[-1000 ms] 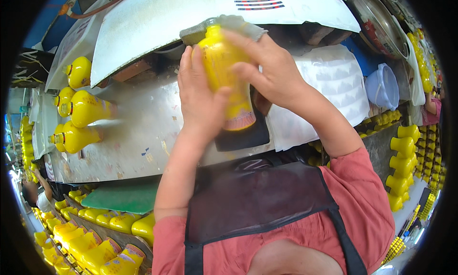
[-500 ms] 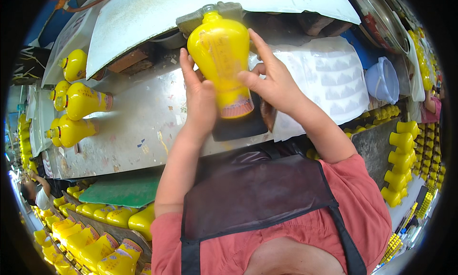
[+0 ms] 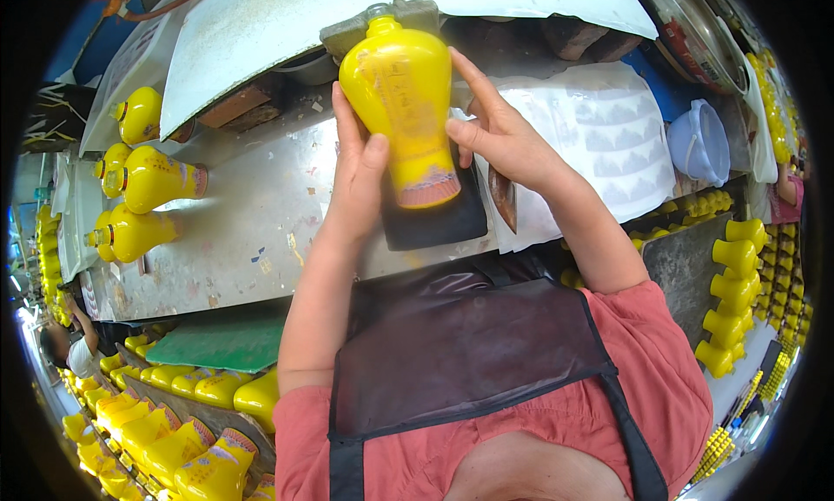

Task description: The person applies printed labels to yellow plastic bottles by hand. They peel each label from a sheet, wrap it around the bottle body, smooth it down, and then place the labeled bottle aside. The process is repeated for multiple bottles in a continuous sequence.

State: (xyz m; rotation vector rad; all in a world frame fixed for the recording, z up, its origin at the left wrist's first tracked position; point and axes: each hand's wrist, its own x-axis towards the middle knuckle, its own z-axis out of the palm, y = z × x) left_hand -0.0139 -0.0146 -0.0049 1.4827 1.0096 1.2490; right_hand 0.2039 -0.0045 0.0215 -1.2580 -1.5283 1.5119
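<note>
A glossy yellow vase-shaped bottle (image 3: 400, 84) leans back with its neck against a grey block (image 3: 340, 37). A patterned pink and purple band rings its base, and faint printing marks its front. My left hand (image 3: 358, 173) is closed along its left side, fingers partly behind it. On the other side my right hand (image 3: 504, 141) grips the bottle, its forefinger up along the shoulder and its thumb at the edge. Under the bottle's base lies a black pad (image 3: 439, 230). Beside the pad, below my right hand, is a brown pointed tool (image 3: 502, 201), partly hidden.
Several yellow bottles (image 3: 156, 180) lie at the metal table's (image 3: 234, 266) left. White printed sheets (image 3: 621, 145) lie to the right, near a pale blue bucket (image 3: 700, 145). A white board (image 3: 252, 32) rests on bricks (image 3: 233, 103) at the back. Racked yellow bottles (image 3: 208, 466) stand lower left.
My right thumb has slid off the bottle's front to its right edge. More of the brown tool shows now. Both hands still hold the bottle in nearly the same place.
</note>
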